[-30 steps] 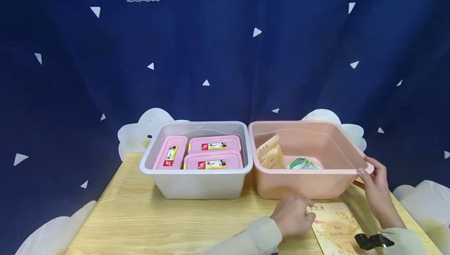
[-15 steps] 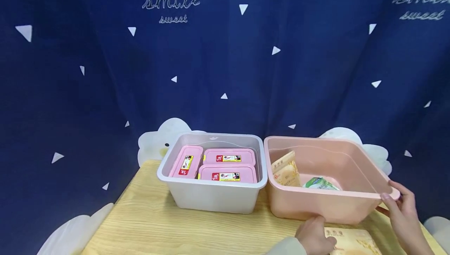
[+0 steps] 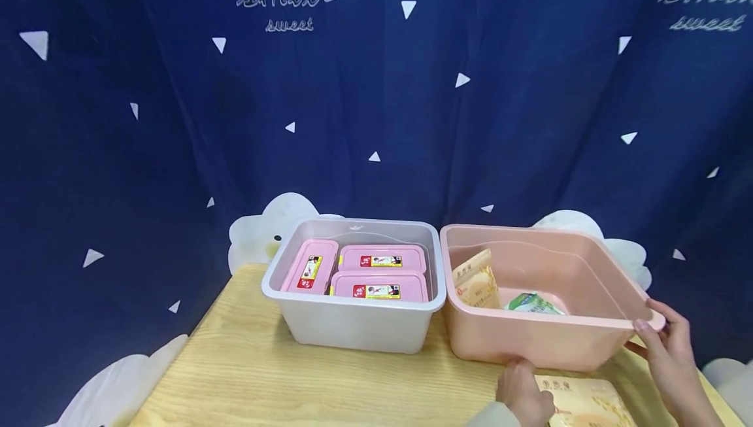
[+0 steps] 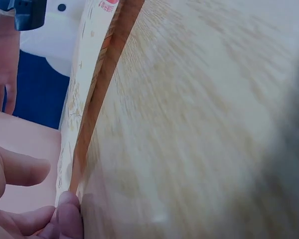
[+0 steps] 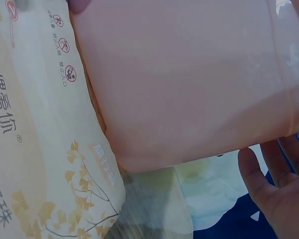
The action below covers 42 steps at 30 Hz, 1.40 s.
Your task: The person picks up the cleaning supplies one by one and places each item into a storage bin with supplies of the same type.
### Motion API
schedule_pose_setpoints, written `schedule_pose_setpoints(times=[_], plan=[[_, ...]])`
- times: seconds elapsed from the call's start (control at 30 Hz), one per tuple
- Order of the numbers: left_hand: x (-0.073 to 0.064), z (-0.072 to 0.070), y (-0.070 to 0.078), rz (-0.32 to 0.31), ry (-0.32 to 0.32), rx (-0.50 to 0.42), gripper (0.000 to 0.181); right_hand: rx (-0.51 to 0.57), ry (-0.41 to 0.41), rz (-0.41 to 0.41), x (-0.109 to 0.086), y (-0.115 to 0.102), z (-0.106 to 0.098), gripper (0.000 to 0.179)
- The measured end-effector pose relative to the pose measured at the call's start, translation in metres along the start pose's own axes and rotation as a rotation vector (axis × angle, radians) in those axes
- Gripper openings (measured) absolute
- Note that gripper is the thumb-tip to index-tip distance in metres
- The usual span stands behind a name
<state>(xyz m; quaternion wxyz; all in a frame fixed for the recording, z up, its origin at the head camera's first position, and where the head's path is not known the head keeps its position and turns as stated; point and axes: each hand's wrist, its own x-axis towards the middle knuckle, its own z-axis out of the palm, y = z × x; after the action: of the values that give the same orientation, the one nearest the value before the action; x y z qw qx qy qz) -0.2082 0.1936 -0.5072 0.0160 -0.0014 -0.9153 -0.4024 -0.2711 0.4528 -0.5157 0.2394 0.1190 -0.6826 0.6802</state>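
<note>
My right hand [image 3: 673, 361] grips the right front corner of the pink bin [image 3: 529, 335], thumb on the rim and fingers beneath it. My left hand [image 3: 523, 393] is low at the bin's front wall, by the left corner of a flat cream pouch [image 3: 582, 401]. In the left wrist view the left fingertips [image 4: 67, 214] are right at the pouch's end, with the thumb [image 4: 30, 169] apart from them. I cannot tell whether they hold the pouch or the bin's lower edge. Inside the bin, a cream pouch [image 3: 478, 283] leans on the left wall beside a green-and-white packet [image 3: 534, 303].
A light grey bin [image 3: 355, 325] adjoins the pink one on the left. Three pink-lidded boxes lie in it, one of them a narrow box [image 3: 310, 267] along its left wall. Both bins stand on a wood-grain table [image 3: 294, 381] before a dark blue curtain [image 3: 353, 87].
The head view has turned, so the bins and hands appear lower and farther right. The left hand stays by the pouch, and the right hand keeps its grip on the pink bin's rim.
</note>
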Motion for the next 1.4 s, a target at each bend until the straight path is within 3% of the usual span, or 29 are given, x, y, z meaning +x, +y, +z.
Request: schedule_pose_setpoints(times=[0.2,0.37,0.57,0.73,1.0,1.3,1.4], plan=[[0.001,0.001,0.002,0.004,-0.014,0.024,0.023,-0.033,0.048,0.001,0.007,0.042,-0.03,0.057],[0.003,0.0,0.002,-0.012,-0.063,0.06,0.013,-0.052,0.045,0.04,0.008,0.044,-0.03,0.057],[0.004,-0.001,0.001,0.002,-0.084,0.1,0.031,-0.048,0.044,0.04,0.009,0.044,-0.026,0.057],[0.008,-0.007,-0.003,-0.02,-0.158,0.029,0.027,-0.018,0.049,0.022,0.008,0.045,-0.027,0.056],[0.013,-0.013,-0.01,-0.008,-0.134,-0.144,0.032,-0.029,0.034,0.01,0.01,0.043,-0.029,0.056],[0.012,-0.015,-0.012,0.019,-0.157,-0.133,0.013,-0.053,0.07,0.045,0.01,0.044,-0.028,0.056],[0.013,-0.015,-0.012,0.017,-0.169,-0.165,0.02,-0.057,0.069,0.047,0.012,0.045,-0.029,0.056]])
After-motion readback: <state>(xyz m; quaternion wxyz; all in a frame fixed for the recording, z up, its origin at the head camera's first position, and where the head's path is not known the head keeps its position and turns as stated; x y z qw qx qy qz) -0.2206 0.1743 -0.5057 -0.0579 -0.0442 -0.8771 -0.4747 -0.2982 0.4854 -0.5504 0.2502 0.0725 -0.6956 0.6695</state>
